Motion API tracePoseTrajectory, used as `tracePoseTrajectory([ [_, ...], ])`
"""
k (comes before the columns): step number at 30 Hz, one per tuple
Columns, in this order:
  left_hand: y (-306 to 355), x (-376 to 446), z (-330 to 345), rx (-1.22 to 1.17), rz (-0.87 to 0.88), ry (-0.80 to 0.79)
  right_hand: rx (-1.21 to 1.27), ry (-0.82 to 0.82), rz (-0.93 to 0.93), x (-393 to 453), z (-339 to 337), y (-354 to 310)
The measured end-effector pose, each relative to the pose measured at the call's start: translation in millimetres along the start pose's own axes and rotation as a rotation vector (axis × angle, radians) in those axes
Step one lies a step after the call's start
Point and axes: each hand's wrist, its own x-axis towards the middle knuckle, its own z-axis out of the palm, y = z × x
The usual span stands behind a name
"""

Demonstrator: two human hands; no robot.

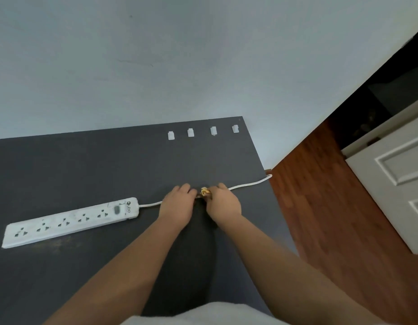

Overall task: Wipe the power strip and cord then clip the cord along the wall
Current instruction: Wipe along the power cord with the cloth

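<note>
At the bottom edge a strip of pale clothing is cut off by the frame, and both bare forearms reach forward from it over the dark grey table. The left hand lies knuckles-up on the white cord, its fingers curled down over it so that the cord disappears under the palm; whether they actually pinch it cannot be told from this angle. Just beside it, the right hand has its fingers closed around a small yellowish wad, probably a cloth, though it is too small and blurred to be sure; only a bit of it shows between the two hands, right on the cord's line. Left of the left fingers the cord reappears and joins the end of the white power strip, which lies flat with its sockets up. Right of the right fingers the cord runs to the table edge and drops out of sight. Beyond the fingertips, well apart from them, four white cord clips sit in a row near the table's far edge, against the pale wall.
</note>
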Motion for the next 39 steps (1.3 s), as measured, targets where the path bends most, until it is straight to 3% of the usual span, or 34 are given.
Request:
tracePoseTrajectory([
  [10,-12.7,6.4,4.5,-0.111,0.022,-0.002,-0.098,0.090,0.220,26.4,-59.1,113.5],
  [19,-11.2,8.3,4.3,-0.117,0.016,0.026,0.095,0.226,0.492,36.0,-55.4,110.9],
  [27,-10.4,11.2,3.3,-0.110,0.014,0.039,0.063,0.124,0.239,24.7,-20.2,65.2],
  [39,-13.4,14.8,-0.9,-0.058,0.042,-0.011,0.140,0.167,0.349,44.2,-69.4,148.8],
])
